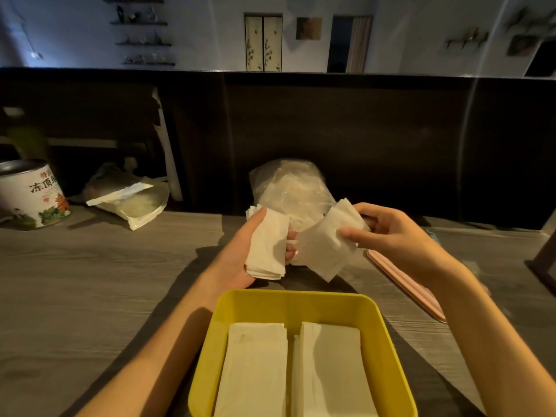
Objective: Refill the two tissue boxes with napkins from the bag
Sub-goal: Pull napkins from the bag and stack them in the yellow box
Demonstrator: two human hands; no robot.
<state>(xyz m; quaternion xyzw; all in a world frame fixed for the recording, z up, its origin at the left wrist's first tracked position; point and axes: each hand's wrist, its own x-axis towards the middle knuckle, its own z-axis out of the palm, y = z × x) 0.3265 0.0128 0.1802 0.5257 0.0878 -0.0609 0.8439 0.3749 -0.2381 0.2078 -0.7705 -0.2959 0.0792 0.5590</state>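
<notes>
A: Where are your hands right now?

B: Both are raised over the grey wood-grain table [90,281], just beyond the yellow plastic tissue box [388,350]. Your left hand [240,260] has its fingers and thumb curled round a thick stack of white folded napkins [267,245], held upright in the palm. Your right hand [388,233] pinches a second, thinner bunch of white napkins [325,248] between thumb and curled fingers; that bunch hangs tilted, one corner pointing down.

A: And the box?

B: You have it open right in front of you, nearest the camera. Two flat piles of white napkins [255,371] lie side by side inside it, left and right, nearly touching in the middle.

A: The bag?

B: The clear crumpled plastic bag of napkins [288,185] stands on the table just behind your hands, against the dark wooden partition [361,130].

A: Anything else?

B: A flat pink lid-like piece [403,284] lies on the table under your right wrist. Far left stands a white printed tin [30,194], and beside it a floppy pale plastic pouch [132,200].
</notes>
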